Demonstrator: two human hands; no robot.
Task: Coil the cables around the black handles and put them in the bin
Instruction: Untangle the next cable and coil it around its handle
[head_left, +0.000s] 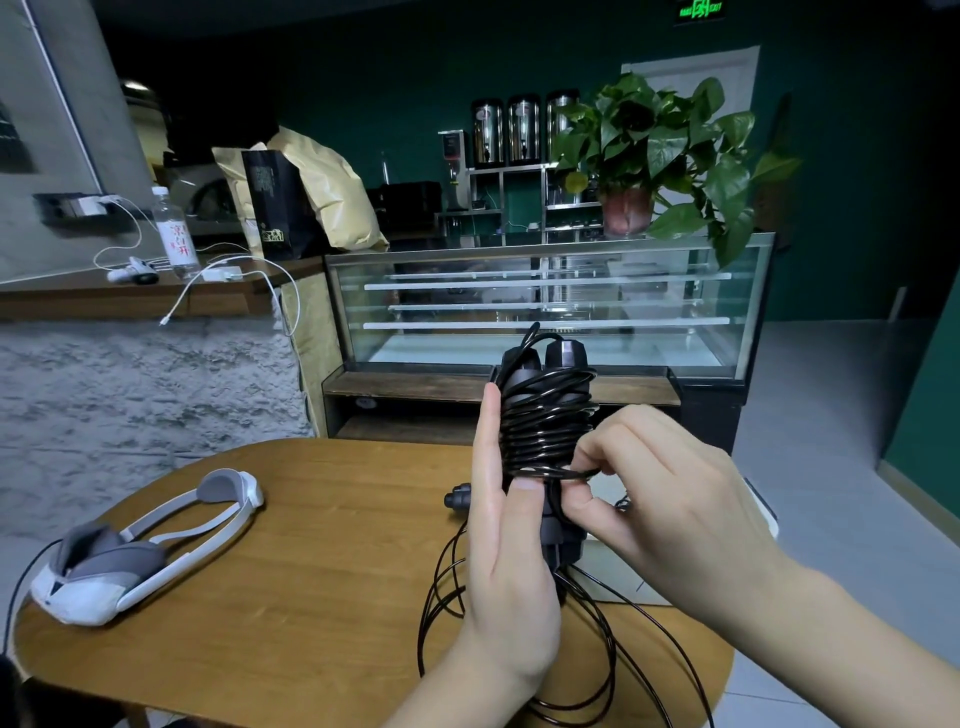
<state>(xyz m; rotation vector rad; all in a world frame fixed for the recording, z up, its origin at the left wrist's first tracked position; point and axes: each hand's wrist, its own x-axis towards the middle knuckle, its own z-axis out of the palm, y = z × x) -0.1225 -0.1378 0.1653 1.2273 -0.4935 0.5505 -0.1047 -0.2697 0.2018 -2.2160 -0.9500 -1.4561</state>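
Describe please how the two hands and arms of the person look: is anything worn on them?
Both the left hand and the right hand are bare: no gloves, rings, watch or bracelet show. Both forearms are uncovered down to the picture's edge, with no sleeve in view. Fingernails are short and unpainted.

Your left hand (506, 561) and right hand (670, 499) are both bare, with no gloves, rings or watch. Your forearms show no sleeves up to the frame edge. Your fingernails (525, 484) are short and unpainted.
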